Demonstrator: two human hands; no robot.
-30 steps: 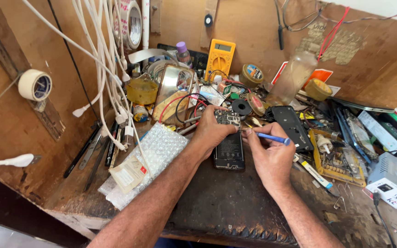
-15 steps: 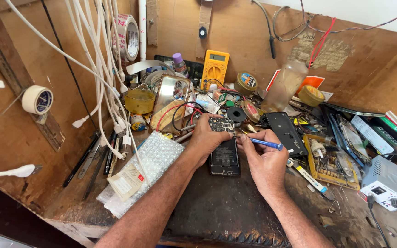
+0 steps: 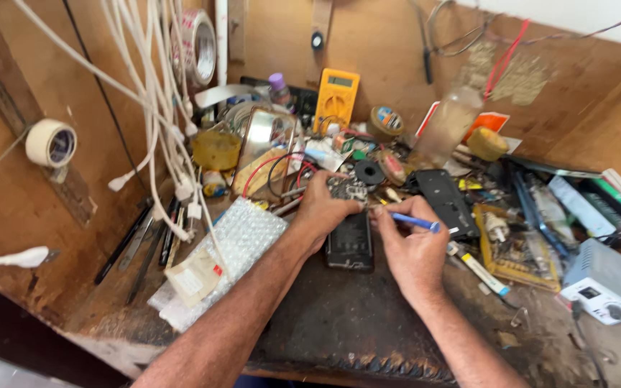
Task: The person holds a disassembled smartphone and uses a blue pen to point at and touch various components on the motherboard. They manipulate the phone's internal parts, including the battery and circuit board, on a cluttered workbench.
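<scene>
An opened phone (image 3: 350, 241) at mid-bench is pinned by the left hand (image 3: 323, 212); a blue tool (image 3: 412, 221) is gripped by the right hand (image 3: 412, 248). Clutter crowds far and right: yellow multimeter (image 3: 336, 98), bubble wrap (image 3: 228, 248) left. Bare mat (image 3: 339, 323) lies near.

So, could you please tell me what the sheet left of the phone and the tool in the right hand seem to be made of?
Sheet: clear plastic bubble wrap, glossy, with rows of raised bubbles. Tool: blue handle, probably smooth plastic; its tip is hidden.

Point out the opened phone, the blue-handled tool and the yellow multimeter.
opened phone (image 3: 350, 241): head view, on its dark lower body.
blue-handled tool (image 3: 412, 220): head view, middle of the blue handle.
yellow multimeter (image 3: 337, 97): head view, its yellow front.
</scene>
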